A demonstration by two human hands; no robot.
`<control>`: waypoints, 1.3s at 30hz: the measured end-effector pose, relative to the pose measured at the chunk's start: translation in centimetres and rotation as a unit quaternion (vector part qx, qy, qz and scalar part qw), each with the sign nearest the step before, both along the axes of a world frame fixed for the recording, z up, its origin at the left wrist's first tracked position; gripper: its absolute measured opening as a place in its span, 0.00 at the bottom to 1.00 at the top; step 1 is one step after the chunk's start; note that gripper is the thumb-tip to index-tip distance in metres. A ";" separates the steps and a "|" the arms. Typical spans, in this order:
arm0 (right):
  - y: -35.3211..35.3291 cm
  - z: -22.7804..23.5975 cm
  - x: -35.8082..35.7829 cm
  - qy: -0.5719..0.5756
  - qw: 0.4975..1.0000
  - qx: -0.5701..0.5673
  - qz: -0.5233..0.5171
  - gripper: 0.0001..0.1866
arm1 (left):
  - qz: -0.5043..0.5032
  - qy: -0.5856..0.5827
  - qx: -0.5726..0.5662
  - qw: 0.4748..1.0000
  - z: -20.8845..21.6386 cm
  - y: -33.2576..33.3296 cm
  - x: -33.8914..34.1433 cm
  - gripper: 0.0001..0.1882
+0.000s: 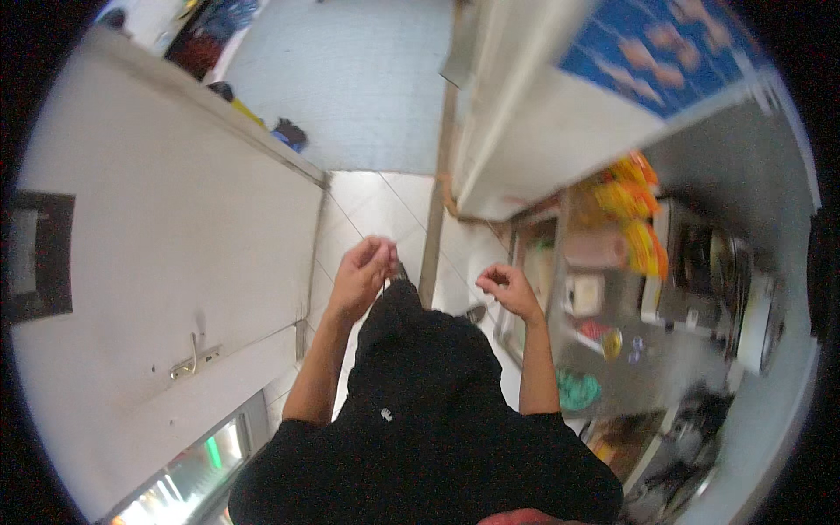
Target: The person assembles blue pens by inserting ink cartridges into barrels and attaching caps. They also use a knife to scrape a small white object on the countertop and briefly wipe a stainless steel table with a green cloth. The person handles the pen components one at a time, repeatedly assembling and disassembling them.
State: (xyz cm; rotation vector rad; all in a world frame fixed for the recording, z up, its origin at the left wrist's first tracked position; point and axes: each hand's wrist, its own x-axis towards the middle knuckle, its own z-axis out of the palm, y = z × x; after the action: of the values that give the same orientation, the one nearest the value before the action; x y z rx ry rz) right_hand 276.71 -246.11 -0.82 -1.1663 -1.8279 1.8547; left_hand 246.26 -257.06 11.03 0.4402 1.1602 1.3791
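My left hand is raised in front of my body, its fingers curled and pressed together, with no thing showing in them. Lower down on the other side, my right hand has loosely curled fingers with the thumb drawn toward them, and nothing shows in it either. Both hands hang in the air above the tiled floor, apart from each other and touching nothing. One dark shoe shows just beyond my left hand.
A white door with a metal latch stands at my left. On the right, a grey counter bears yellow-orange packets, a green bundle and a boxy appliance. Ahead, beyond a doorway, lies a grey-blue floor.
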 end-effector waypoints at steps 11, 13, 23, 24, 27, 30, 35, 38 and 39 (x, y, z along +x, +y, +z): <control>11.5 -11.8 -23.7 -0.153 0.972 0.064 0.166 0.15 | 0.237 -0.021 -0.015 0.971 -2.9 -0.2 -23.6 0.07; 13.6 -9.8 -28.1 -0.124 0.986 0.015 0.114 0.12 | 0.235 -0.095 0.049 0.966 -2.2 3.1 -27.3 0.07; 32.6 -7.8 -45.8 -0.135 0.990 0.039 0.032 0.05 | 0.299 -0.266 0.097 0.911 -4.1 24.2 -45.6 0.05; 35.9 -8.0 -48.9 -0.141 0.985 0.092 0.040 0.04 | 0.310 -0.234 0.080 0.918 -4.4 26.1 -47.6 0.06; 47.8 -3.8 -61.1 -0.007 0.977 0.212 0.013 0.08 | 0.350 -0.138 0.034 0.926 -3.7 30.5 -52.9 0.07; 56.5 12.1 -75.1 0.202 0.892 0.377 -0.147 0.05 | 0.394 -0.062 0.005 0.917 -1.1 34.3 -56.9 0.08; 62.8 26.6 -96.5 0.429 0.724 0.377 -0.387 0.05 | 0.469 -0.018 -0.006 0.883 -2.1 39.2 -65.2 0.07; 63.8 19.5 -114.0 0.399 0.737 0.513 -0.188 0.09 | 0.518 -0.017 0.011 0.855 -4.0 43.5 -71.9 0.07; 64.1 12.0 -119.9 0.317 0.831 0.457 0.001 0.10 | 0.526 -0.018 0.020 0.850 -4.7 45.4 -75.1 0.07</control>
State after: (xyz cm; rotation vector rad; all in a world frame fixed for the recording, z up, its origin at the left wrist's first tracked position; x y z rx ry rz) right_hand 156.77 -182.00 11.16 -0.1589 -1.8713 0.9020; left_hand 171.12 -211.63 6.37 -0.2811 1.4027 2.3314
